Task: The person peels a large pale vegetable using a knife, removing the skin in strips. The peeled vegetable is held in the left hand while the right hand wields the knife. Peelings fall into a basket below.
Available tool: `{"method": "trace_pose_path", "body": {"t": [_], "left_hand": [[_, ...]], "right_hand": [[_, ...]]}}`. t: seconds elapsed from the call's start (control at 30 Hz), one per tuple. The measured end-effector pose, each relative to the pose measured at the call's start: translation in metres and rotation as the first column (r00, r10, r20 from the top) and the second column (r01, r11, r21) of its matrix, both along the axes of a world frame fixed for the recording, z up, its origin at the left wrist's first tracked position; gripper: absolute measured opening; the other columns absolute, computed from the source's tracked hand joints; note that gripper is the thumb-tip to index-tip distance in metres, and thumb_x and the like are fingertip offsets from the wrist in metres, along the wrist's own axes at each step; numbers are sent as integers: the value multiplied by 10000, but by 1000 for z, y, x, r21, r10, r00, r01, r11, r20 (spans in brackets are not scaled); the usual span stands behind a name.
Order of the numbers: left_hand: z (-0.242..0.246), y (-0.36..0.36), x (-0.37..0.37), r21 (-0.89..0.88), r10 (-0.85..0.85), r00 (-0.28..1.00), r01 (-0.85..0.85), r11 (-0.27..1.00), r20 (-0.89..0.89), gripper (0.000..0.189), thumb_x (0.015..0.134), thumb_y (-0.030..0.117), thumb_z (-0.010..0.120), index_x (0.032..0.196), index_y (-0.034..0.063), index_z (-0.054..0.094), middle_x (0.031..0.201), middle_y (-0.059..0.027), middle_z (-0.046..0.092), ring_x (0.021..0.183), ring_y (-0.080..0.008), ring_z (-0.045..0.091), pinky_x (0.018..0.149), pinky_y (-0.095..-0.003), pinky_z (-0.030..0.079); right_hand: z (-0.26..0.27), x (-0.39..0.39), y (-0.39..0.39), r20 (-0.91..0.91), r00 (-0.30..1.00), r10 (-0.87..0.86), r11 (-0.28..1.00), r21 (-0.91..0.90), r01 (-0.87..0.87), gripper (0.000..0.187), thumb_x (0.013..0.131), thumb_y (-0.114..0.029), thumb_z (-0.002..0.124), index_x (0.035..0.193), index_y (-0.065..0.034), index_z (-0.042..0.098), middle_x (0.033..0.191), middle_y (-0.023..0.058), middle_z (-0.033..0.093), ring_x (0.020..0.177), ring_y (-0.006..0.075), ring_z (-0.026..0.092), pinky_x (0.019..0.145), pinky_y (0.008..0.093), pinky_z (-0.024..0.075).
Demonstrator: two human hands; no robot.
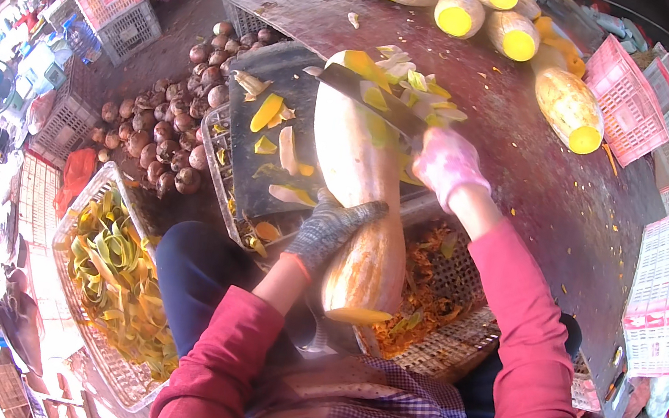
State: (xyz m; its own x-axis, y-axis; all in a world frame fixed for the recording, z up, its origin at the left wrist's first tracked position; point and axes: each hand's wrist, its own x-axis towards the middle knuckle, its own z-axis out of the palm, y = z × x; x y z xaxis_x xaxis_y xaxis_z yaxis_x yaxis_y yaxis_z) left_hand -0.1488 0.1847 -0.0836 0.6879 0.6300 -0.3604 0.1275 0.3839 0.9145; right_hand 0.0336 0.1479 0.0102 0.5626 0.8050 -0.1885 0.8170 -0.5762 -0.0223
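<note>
A long pale squash [349, 147] lies lengthwise before me, its cut near end over my lap and its far end above a dark board [265, 154]. My left hand [331, 229], in a grey knit glove, grips its narrower middle from the left. My right hand [451, 164], in a pink and white glove, holds a wide-bladed knife [375, 100] against the squash's upper part, where yellow flesh shows. Strips of peel [415, 89] are heaped just beyond the blade. More pieces of peel [266, 112] lie on the board.
Squashes with cut ends [569, 107] line the table's [565, 209] far side. Onions [162, 133] lie on the floor at left, near a crate of peelings [119, 191]. A basket [449, 353] with orange pulp [426, 286] stands below the squash. Pink crates [625, 99] stand at right.
</note>
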Motion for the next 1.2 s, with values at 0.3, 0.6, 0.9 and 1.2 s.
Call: {"method": "trace_pose_path", "body": {"t": [0.3, 0.6, 0.9, 1.2], "left_hand": [[3, -1, -2, -25, -8, 999, 9, 1000, 36, 834, 800, 346, 773, 1407, 24, 302, 1236, -151, 549, 1069, -233, 580, 890, -358, 506], [0, -3, 1, -115, -6, 987, 25, 993, 160, 688, 843, 265, 744, 1355, 32, 348, 1174, -136, 586, 988, -220, 622, 824, -338, 540], [3, -2, -2, -178, 16, 992, 6, 984, 125, 606, 857, 251, 734, 1313, 49, 390, 1139, -114, 596, 967, -205, 621, 805, -330, 543], [7, -8, 3, -100, 25, 989, -11, 995, 145, 681, 823, 251, 769, 1338, 38, 377, 1175, -129, 583, 1006, -217, 606, 850, -350, 529]], "right_hand": [[-30, 30, 49, -8, 1000, -5, 1000, -14, 5, 200, 884, -140, 541, 992, -26, 665, 1005, 189, 678, 918, 276, 678, 734, 346, 549], [-107, -16, -102, -127, 991, 39, 967, 255, -5, 253, 718, -149, 693, 927, -18, 636, 797, 215, 661, 790, 352, 668, 690, 438, 535], [-141, 2, -117, -241, 953, 183, 894, 445, -59, 490, 673, -302, 754, 1048, -27, 599, 797, 206, 659, 801, 384, 647, 714, 456, 511], [-112, -3, -56, -152, 984, 90, 930, 365, -28, 237, 713, -178, 661, 880, -13, 633, 840, 213, 666, 857, 387, 643, 767, 462, 504]]}}
